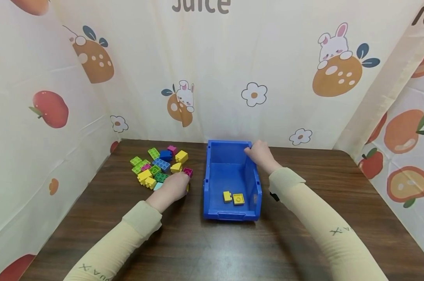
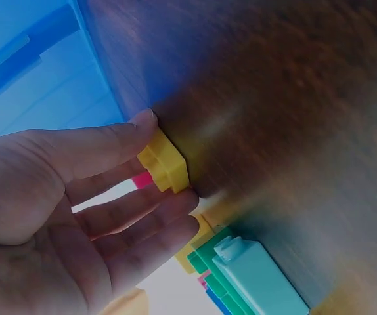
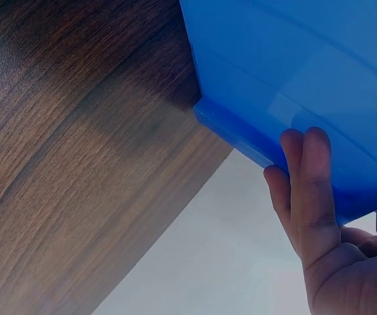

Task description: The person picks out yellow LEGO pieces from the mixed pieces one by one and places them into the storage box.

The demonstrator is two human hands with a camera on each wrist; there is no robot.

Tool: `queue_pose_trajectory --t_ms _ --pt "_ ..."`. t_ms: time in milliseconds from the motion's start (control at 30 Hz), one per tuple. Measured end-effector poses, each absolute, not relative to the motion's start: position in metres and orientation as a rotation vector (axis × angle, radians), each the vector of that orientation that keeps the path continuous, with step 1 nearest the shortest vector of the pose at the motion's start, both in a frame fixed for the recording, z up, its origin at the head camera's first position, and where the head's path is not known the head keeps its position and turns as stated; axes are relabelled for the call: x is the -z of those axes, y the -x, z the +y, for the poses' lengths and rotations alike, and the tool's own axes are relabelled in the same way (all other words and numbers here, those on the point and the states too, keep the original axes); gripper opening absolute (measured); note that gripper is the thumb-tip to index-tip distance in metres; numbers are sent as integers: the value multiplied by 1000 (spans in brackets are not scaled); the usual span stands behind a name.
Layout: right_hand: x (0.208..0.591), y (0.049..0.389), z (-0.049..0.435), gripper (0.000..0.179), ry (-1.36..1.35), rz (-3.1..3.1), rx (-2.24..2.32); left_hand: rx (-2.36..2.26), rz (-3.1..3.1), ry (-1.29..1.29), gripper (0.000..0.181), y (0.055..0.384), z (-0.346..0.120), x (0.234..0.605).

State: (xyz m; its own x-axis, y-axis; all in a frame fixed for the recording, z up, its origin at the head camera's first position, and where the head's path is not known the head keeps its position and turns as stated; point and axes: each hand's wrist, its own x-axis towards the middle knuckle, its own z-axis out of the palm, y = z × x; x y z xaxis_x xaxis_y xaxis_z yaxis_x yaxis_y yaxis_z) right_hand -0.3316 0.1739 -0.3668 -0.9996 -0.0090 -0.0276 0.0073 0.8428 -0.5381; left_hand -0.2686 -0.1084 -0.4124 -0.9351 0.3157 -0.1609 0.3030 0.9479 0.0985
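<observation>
At the right edge of the brick pile, my left hand [image 1: 174,185] pinches a yellow toy brick [image 2: 165,162] between thumb and fingers, close to the table. From the head the hand mostly hides this brick. My right hand [image 1: 263,156] grips the far right corner of a blue plastic bin [image 1: 226,171], with fingers [image 3: 314,161] along its outer wall. Two yellow bricks lie on the bin's floor near its front, one plain [image 1: 227,196] and one square [image 1: 238,199]. A magenta brick [image 1: 187,172] sits just beyond the left hand.
Left of the bin lie several loose bricks: lime green [image 1: 154,153], blue [image 1: 161,164], dark green [image 1: 161,177], yellow [image 1: 181,157] and light teal [image 2: 261,279]. All rest on a dark wooden table [image 1: 212,249]. A printed curtain [image 1: 215,113] hangs behind the table and at both sides.
</observation>
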Motion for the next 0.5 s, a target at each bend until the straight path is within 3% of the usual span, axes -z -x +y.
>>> queue_pose_trajectory --t_ms 500 --pt "365 331 173 39 -19 2971 881 -89 2915 -497 25 267 -111 408"
